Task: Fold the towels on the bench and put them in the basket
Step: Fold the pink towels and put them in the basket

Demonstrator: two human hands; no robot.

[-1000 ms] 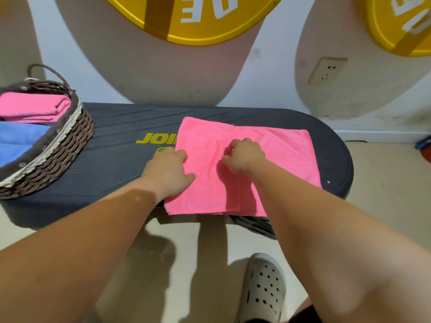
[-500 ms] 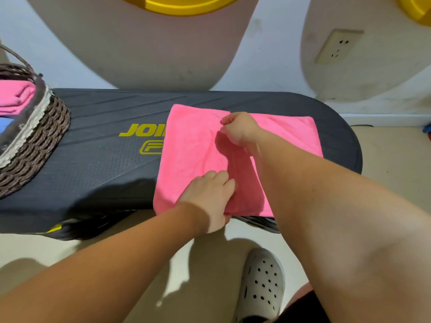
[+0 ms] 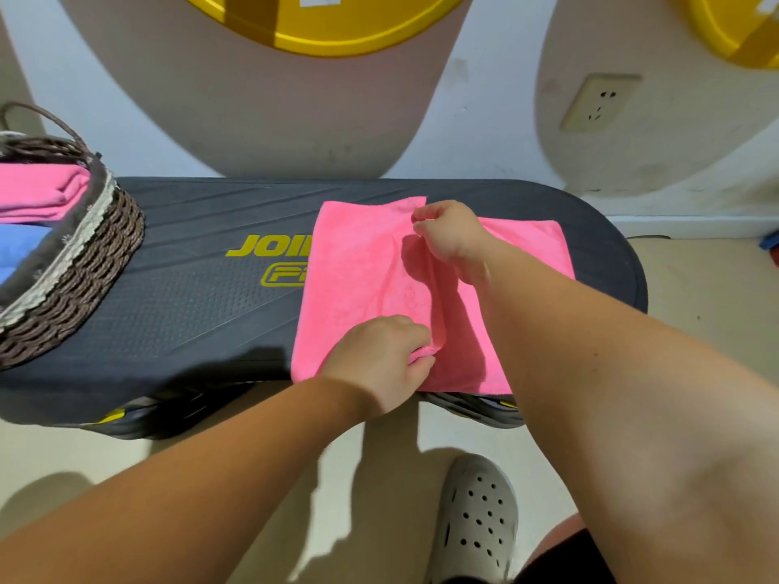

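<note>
A pink towel (image 3: 354, 280) lies on the dark bench (image 3: 189, 297), right of its middle. My left hand (image 3: 383, 360) pinches the towel's middle at the near edge. My right hand (image 3: 449, 233) pinches the same middle line at the far edge, and a raised fold runs between the two hands. At the bench's left end stands the woven basket (image 3: 84, 263), holding a folded pink towel (image 3: 38, 196) and a blue towel (image 3: 21, 250).
Behind the bench is a white wall with a socket (image 3: 598, 103) and yellow round signs. My foot in a grey clog (image 3: 476, 520) stands on the beige floor in front of the bench. Bare bench surface lies between basket and towel.
My left hand slid from the towel's left edge to its near middle and pinched it. My right hand went to the far edge and gripped there; a ridge has risen between them.
</note>
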